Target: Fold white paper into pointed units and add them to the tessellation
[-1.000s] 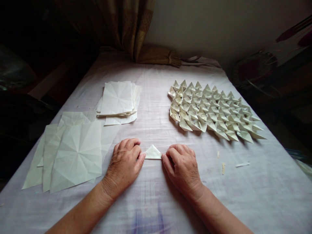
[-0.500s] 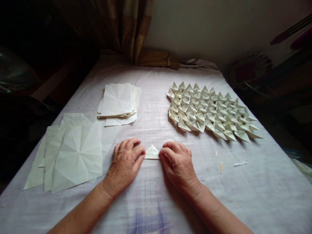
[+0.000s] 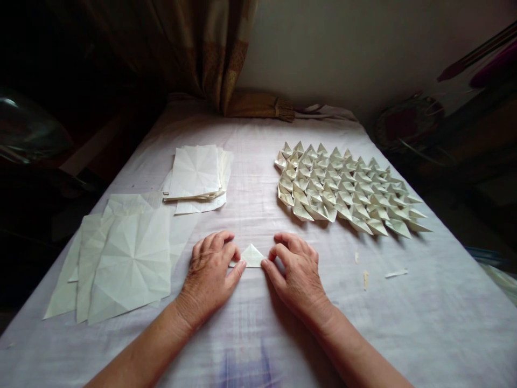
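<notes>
A small folded paper triangle (image 3: 252, 256) lies flat on the pale cloth between my hands. My left hand (image 3: 210, 275) rests curled at its left corner, thumb and fingertips pinching that edge. My right hand (image 3: 297, 272) is curled at the right corner, thumb and forefinger pressed on the paper. Both hands lie low on the cloth near the front middle.
Creased square sheets (image 3: 129, 256) are spread at the left, and a stack of creased sheets (image 3: 196, 175) sits behind them. Several finished folded pieces (image 3: 343, 188) are laid in rows at the right. Paper scraps (image 3: 365, 277) lie by my right hand. A curtain (image 3: 226, 59) hangs behind.
My right hand has slid left along the triangle, so less paper shows between the hands. The view has tilted slightly, shifting everything down.
</notes>
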Demonstrator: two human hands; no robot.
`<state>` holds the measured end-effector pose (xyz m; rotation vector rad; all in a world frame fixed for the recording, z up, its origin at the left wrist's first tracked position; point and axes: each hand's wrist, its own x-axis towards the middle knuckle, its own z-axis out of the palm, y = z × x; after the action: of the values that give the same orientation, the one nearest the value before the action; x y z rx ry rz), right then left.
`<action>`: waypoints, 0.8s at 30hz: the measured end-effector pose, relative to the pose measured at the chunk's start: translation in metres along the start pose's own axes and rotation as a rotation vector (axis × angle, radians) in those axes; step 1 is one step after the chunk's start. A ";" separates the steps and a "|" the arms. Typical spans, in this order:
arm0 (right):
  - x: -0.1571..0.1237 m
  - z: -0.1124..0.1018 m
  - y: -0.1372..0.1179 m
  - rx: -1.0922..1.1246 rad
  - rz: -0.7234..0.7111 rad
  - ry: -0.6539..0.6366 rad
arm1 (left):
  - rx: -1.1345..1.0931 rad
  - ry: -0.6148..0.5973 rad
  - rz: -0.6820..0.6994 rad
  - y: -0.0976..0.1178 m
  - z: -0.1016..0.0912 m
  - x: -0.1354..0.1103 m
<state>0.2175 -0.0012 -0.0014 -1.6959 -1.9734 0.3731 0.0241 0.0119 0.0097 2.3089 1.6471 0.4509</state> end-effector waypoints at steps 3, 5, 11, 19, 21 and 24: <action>-0.002 -0.005 0.011 -0.005 0.008 0.003 | -0.007 -0.011 0.000 -0.005 -0.003 -0.002; -0.003 -0.006 0.015 -0.006 0.006 0.002 | -0.010 -0.015 0.001 -0.008 -0.005 -0.003; -0.005 -0.005 0.017 -0.006 -0.013 0.026 | -0.039 -0.048 -0.015 -0.013 -0.009 -0.003; -0.007 -0.005 0.017 -0.007 -0.055 0.059 | -0.019 -0.077 -0.032 -0.013 -0.014 -0.002; -0.007 -0.005 0.017 -0.004 -0.068 0.072 | 0.007 -0.049 -0.038 -0.008 -0.012 0.000; -0.007 -0.005 0.018 0.000 -0.078 0.086 | 0.034 0.009 -0.028 0.001 -0.006 0.002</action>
<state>0.2356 -0.0055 -0.0079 -1.6022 -1.9700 0.2681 0.0228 0.0139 0.0156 2.3080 1.7027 0.4310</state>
